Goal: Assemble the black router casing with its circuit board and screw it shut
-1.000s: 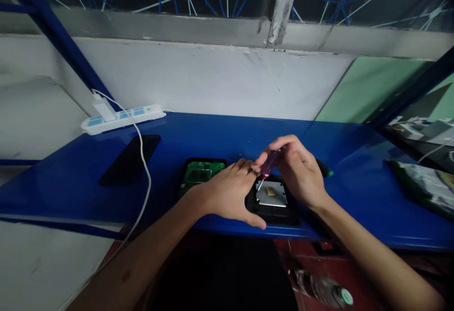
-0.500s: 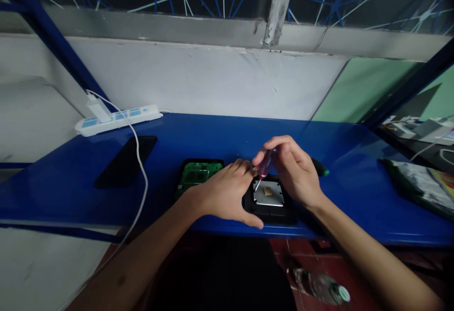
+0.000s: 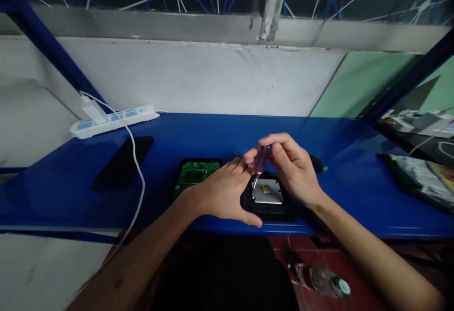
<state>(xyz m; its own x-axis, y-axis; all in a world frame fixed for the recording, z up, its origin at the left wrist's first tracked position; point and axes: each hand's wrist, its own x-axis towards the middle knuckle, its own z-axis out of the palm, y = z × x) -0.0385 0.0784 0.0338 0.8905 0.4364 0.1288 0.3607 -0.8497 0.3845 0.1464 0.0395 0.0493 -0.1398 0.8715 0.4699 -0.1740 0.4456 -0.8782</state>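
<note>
My right hand is closed round the clear purplish handle of a screwdriver. The screwdriver tilts, its shaft pointing down at the left edge of a silver metal plate. A small tan patch sits mid-plate. Under the plate lies a black plastic housing, near the front edge of the table. My left hand lies spread across the housing's left side, thumb apart from the fingers; its fingertips are partly hidden near the screwdriver. Left of it, partly covered, is a green circuit board in a black case.
A dark flat panel and a white power strip with a cable are on the left. Beyond my right hand lies a dark green-tipped object. A plastic packet is at right; a bottle lies on the floor.
The view has shifted slightly. My right hand still holds the screwdriver at the plate's left edge, its handle a little more upright. My left hand stays spread on the housing.
</note>
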